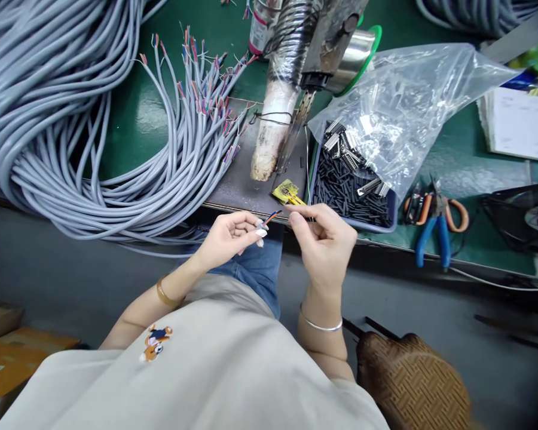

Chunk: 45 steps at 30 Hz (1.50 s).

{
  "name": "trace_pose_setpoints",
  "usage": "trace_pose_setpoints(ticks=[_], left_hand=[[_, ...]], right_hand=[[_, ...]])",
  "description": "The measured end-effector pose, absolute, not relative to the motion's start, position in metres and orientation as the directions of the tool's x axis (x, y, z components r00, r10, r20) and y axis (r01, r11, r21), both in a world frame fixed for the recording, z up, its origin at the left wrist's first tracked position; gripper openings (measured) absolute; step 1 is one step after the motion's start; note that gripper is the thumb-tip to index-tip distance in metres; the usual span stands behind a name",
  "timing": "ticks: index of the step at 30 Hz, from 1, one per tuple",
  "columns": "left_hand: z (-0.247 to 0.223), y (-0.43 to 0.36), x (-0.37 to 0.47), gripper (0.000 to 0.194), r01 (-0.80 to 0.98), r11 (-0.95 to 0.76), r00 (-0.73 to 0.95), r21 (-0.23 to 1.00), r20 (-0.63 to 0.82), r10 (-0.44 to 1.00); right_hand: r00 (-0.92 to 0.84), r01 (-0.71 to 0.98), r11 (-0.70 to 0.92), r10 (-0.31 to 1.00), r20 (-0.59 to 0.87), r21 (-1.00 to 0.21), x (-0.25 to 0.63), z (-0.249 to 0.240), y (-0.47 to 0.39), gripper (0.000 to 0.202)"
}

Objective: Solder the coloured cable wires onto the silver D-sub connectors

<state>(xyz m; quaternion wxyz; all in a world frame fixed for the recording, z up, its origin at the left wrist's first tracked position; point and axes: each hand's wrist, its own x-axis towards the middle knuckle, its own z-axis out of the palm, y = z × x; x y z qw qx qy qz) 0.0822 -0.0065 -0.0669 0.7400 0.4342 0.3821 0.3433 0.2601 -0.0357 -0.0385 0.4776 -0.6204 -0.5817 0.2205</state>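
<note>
My left hand [235, 236] pinches the end of a grey cable, and thin coloured wires [271, 218], orange and blue among them, stick out past its fingertips. Just to the right, my right hand [325, 236] has thumb and forefinger pressed together near the wire tips; whatever lies between them is too small to make out. Both hands are over the table's front edge. Beyond them lies a yellow piece [287, 192] on the dark board [246, 190]. A bin [392, 218] of short black tubes [341, 194] and metal connectors [350, 158] stands behind my right hand.
Bundled grey cables [161, 197] cover the left. A wrapped tube [273, 128] and a metal tool [302, 119] point down over the board. A plastic bag [399, 101] overlaps the bin. Pliers [439, 230], papers [522, 122] and a black object [524, 215] lie right; a brown stool [421, 382] stands below.
</note>
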Motion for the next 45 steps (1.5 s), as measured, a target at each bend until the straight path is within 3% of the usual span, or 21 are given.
trace_pose_setpoints(ticks=[11,17,21,24,29,35,38,45], left_hand=[[-0.058,-0.008,0.082,0.038,-0.144,0.392,0.536,0.909,-0.261,0.803],[-0.057,-0.009,0.077,0.046,-0.271,0.444,0.551,0.854,-0.240,0.799],[-0.058,-0.010,0.075,0.052,-0.277,0.484,0.600,0.830,-0.244,0.762],[-0.059,-0.009,0.075,0.048,-0.285,0.498,0.603,0.819,-0.251,0.757],[-0.058,-0.008,0.078,0.043,-0.304,0.443,0.556,0.844,-0.221,0.802],[-0.056,-0.012,0.083,0.045,-0.224,0.331,0.420,0.917,-0.216,0.881],[-0.057,-0.014,0.083,0.037,-0.189,0.283,0.347,0.940,-0.205,0.915],[-0.062,-0.002,0.078,0.031,-0.167,0.343,0.510,0.924,-0.216,0.832]], right_hand=[[0.119,0.292,0.018,0.991,0.055,-0.956,0.271,-0.047,-0.028,0.023],[-0.030,0.335,-0.027,0.999,-0.039,-0.942,0.268,-0.054,-0.021,0.041],[-0.109,0.340,-0.015,0.993,-0.055,-0.940,0.266,-0.055,-0.021,0.040],[-0.052,0.380,0.008,0.999,-0.013,-0.925,0.267,-0.055,-0.025,0.032],[0.189,0.442,0.068,0.968,0.167,-0.894,0.266,-0.051,-0.035,0.027],[0.173,0.455,0.086,0.968,0.183,-0.886,0.266,-0.042,-0.038,0.019],[0.221,0.456,0.094,0.951,0.215,-0.885,0.268,-0.042,-0.040,0.020],[0.304,0.421,0.071,0.928,0.214,-0.904,0.270,-0.043,-0.048,0.024]])
